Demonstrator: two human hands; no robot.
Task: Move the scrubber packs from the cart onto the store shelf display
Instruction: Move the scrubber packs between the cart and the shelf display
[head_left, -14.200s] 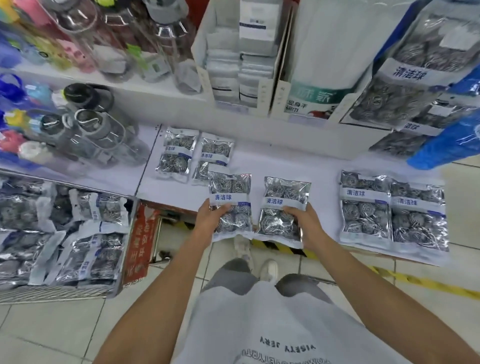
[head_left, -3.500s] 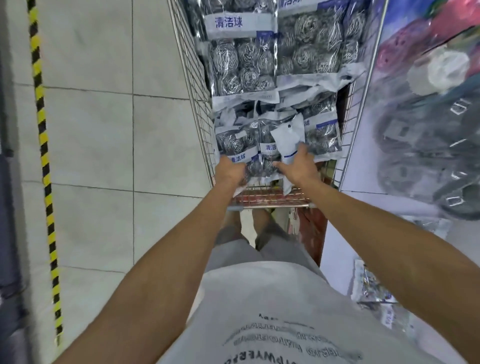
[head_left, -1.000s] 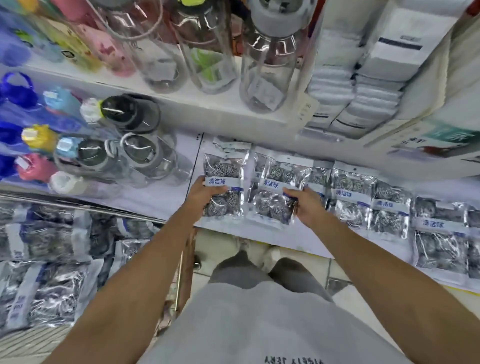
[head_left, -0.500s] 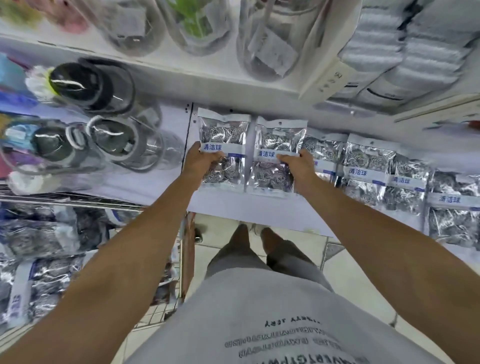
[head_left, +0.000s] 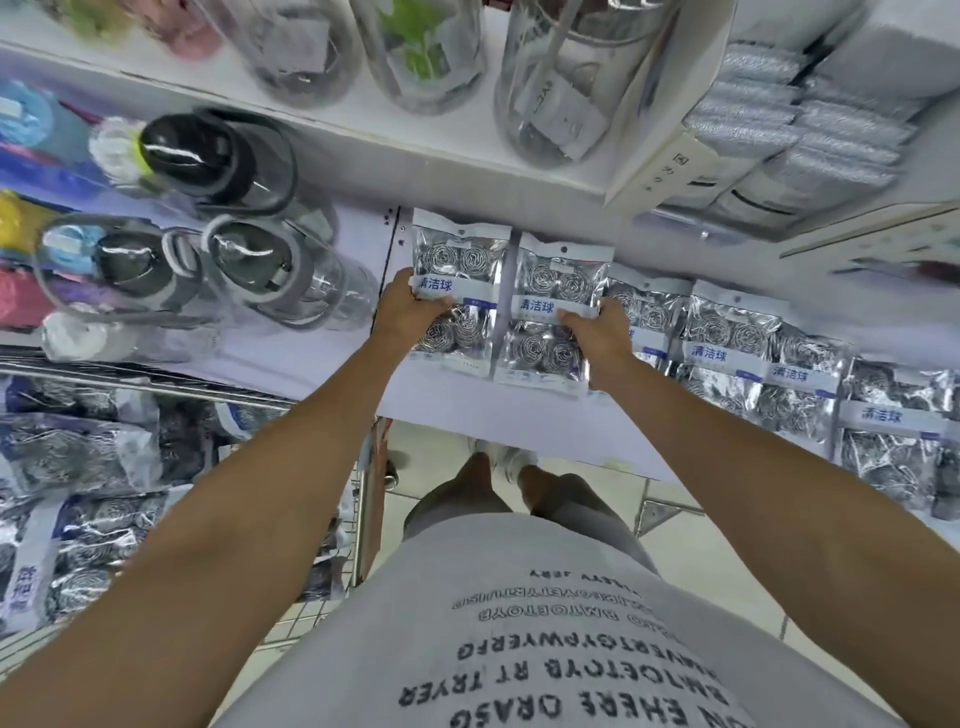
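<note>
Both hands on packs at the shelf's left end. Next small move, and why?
Probably let go of both and draw the hands back toward the cart. The left hand grips one scrubber pack and the right hand another; both packs appear to lie flat on the white shelf, side by side, left of the packs already laid out. More packs wait in the cart.

Silver scrubber packs (head_left: 460, 291) with white bands and blue lettering on a pale lilac shelf (head_left: 322, 358), black-capped clear bottles (head_left: 218, 156) alongside, grey shirt (head_left: 519, 623) printed in dark letters.
</note>
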